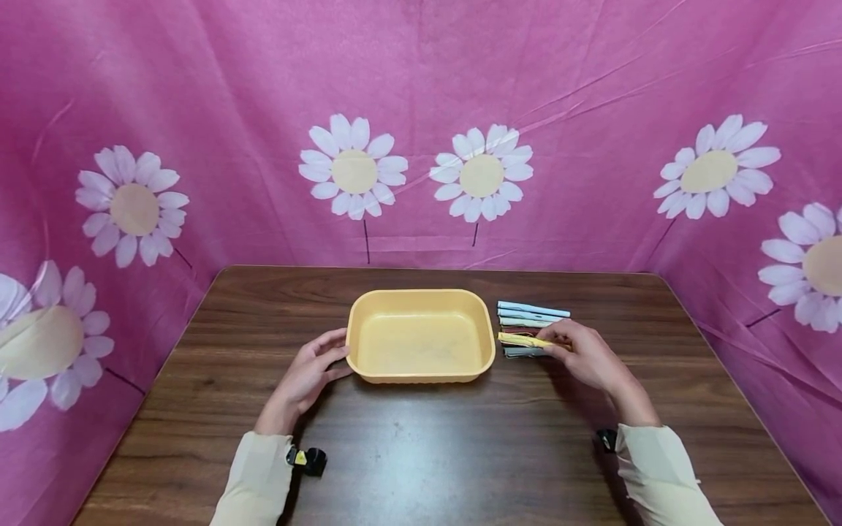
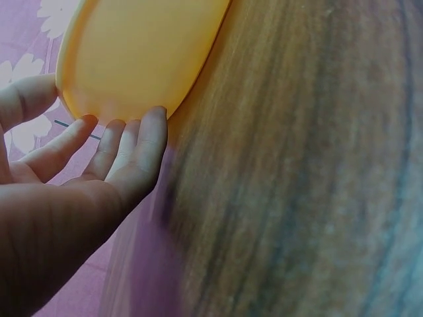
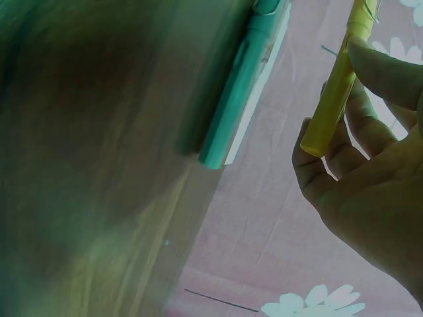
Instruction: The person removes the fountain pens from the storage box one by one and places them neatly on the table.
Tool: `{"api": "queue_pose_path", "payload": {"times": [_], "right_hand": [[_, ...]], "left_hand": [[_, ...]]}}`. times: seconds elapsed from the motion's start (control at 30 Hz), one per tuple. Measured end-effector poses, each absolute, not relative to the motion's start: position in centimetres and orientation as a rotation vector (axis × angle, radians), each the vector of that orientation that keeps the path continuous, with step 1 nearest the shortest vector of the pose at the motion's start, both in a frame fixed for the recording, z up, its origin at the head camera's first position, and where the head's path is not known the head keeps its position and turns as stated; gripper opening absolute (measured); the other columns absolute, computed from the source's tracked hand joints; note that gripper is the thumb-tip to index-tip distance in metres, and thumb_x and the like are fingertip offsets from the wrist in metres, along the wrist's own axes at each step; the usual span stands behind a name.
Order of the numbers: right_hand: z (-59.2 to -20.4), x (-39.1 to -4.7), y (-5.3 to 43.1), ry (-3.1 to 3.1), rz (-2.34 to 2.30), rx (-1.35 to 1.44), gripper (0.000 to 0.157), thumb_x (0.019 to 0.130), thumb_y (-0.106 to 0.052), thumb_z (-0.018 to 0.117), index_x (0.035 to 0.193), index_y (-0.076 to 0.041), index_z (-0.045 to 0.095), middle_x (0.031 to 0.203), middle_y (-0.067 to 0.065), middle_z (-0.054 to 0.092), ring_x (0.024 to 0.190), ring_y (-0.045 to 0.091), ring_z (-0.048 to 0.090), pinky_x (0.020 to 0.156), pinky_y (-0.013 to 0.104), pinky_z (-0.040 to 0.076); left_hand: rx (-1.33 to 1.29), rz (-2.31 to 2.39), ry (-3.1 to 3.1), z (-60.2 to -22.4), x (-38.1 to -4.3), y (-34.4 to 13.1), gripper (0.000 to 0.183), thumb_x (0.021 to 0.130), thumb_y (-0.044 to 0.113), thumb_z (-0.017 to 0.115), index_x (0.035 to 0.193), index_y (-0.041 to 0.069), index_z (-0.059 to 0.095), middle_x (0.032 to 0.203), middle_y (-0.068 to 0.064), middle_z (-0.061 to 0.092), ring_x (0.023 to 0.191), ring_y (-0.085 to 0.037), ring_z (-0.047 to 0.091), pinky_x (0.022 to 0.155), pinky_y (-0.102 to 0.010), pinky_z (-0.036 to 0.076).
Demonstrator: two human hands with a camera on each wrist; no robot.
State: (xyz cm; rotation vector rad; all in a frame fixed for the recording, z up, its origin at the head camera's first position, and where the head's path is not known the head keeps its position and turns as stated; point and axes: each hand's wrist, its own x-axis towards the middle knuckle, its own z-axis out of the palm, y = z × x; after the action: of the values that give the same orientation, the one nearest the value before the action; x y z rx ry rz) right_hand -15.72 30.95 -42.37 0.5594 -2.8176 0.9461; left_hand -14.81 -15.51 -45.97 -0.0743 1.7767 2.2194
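A yellow pen (image 1: 522, 340) is pinched between the thumb and fingers of my right hand (image 1: 588, 358), just over a row of other pens. In the right wrist view the yellow pen (image 3: 328, 115) shows a wire clip near the thumb. My left hand (image 1: 305, 376) touches the left end of a yellow plastic tub (image 1: 421, 378), its fingertips against the outside wall. The left wrist view shows those fingers spread along the tub's end (image 2: 132, 72). Nothing is visible inside the tub.
Right of the tub lie a light blue pen (image 1: 533, 308), a pale green pen (image 1: 526, 321), a dark red pen (image 1: 518, 331) and a grey-green pen (image 1: 522, 352), side by side. A brown wooden table (image 1: 408, 453) carries everything. Behind hangs a pink flowered cloth (image 1: 421, 73).
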Motion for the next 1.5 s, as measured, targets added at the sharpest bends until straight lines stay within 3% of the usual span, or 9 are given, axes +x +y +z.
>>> {"api": "queue_pose_path", "payload": {"times": [0.37,1.5], "right_hand": [[-43.2,-15.8,32.7,-2.953,0.899,0.602,0.016,0.088,0.0,0.075,0.097,-0.013,0.074,0.098,0.0,0.069,0.089,0.017,0.06,0.077,0.038,0.052],[-43.8,-17.2,32.8,-3.119,0.86,0.494,0.012,0.084,-0.001,0.079,0.094,-0.007,0.077,0.085,0.0,0.069,0.075,0.013,0.059,0.065,0.03,0.05]], "left_hand": [[-0.09,2.219,1.778,-45.9,-15.0,-15.5,0.048,0.103,0.002,0.053,0.147,-0.011,0.039,0.132,-0.02,0.056,0.109,-0.02,0.062,0.089,-0.035,0.057],[-0.083,2.208,1.784,-46.1,-14.8,-15.5,0.048,0.104,0.004,0.052,0.147,-0.011,0.038,0.131,-0.02,0.054,0.11,-0.02,0.061,0.091,-0.036,0.056]]}}
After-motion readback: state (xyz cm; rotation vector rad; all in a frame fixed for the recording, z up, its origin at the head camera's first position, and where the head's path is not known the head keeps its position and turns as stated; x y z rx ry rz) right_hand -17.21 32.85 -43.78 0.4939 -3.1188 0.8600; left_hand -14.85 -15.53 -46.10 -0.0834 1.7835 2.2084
